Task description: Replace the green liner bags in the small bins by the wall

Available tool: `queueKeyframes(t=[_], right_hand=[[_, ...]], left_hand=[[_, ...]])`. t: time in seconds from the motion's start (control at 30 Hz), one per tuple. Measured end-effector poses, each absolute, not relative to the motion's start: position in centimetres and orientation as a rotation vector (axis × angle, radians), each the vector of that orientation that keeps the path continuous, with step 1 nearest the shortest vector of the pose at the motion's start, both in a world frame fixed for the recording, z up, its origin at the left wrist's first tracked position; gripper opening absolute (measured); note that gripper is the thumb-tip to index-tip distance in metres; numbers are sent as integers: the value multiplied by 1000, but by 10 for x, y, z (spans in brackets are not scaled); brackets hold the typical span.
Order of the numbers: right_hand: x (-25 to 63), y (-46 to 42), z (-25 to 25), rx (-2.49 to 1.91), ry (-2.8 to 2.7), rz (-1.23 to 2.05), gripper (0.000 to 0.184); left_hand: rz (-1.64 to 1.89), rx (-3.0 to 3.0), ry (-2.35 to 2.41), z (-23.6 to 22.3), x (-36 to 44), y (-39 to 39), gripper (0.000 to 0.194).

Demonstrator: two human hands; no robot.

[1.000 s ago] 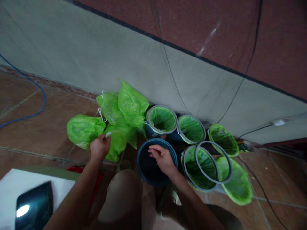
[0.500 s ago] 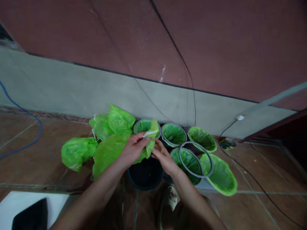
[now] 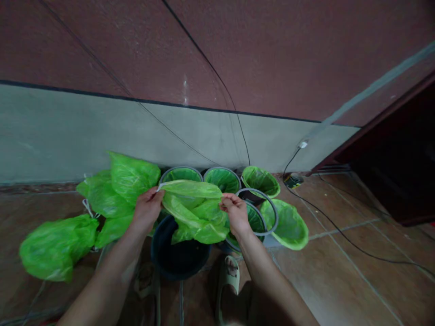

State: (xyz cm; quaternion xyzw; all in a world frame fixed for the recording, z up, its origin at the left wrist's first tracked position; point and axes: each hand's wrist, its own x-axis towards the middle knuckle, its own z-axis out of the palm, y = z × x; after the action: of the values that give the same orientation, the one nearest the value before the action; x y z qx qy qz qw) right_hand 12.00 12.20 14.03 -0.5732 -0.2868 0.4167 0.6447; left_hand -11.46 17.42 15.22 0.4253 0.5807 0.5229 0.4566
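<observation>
A green plastic bag [image 3: 200,208] hangs stretched between my hands, its upper edge pulled wide. My left hand [image 3: 149,203] pinches the edge at one end, by a bit of white drawstring. At the other end my right hand [image 3: 235,208] grips the same edge. Under the bag stands a dark bin [image 3: 180,262] with no liner showing inside. Behind it are bins lined in green, among them a grey-rimmed one [image 3: 222,179]. A loose grey ring [image 3: 277,217] lies over another lined bin, close to my right hand.
Several filled-out green bags [image 3: 57,246] lie on the left by the wall. Two more lined bins, one upright [image 3: 261,181] and one tilted [image 3: 288,224], are at the right. A black cable [image 3: 340,233] crosses the tiled floor near a small can [image 3: 292,180].
My hands have moved apart, spreading the bag's bunched edge into a wide line. The view has swung right, so the bins and bags sit further left.
</observation>
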Motion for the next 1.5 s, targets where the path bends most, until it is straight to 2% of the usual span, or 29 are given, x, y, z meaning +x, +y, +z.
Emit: queueKeyframes(t=[0.13, 0.23, 0.37, 0.47, 0.63, 0.73, 1.07, 1.5], right_hand=[[137, 130, 136, -1560, -956, 723, 18], [133, 127, 141, -1658, -1260, 589, 27], [106, 116, 157, -1333, -1771, 489, 50], [87, 110, 160, -1189, -2008, 529, 51], [84, 111, 149, -1406, -1886, 502, 21], [90, 113, 149, -1475, -1788, 381, 11], [109, 112, 155, -1488, -1902, 382, 22], [131, 112, 161, -1627, -1488, -33, 33]], left_hand=[[1338, 1236, 1542, 158, -134, 186, 32], [1228, 1557, 1514, 167, -135, 180, 33], [848, 2064, 1256, 172, -117, 157, 34], [723, 2304, 1133, 170, -105, 144, 34], [644, 2488, 1339, 167, -106, 141, 31], [614, 2521, 1522, 166, -108, 142, 29], [892, 2268, 1998, 176, -123, 155, 30], [1009, 2170, 2185, 181, -153, 165, 27]])
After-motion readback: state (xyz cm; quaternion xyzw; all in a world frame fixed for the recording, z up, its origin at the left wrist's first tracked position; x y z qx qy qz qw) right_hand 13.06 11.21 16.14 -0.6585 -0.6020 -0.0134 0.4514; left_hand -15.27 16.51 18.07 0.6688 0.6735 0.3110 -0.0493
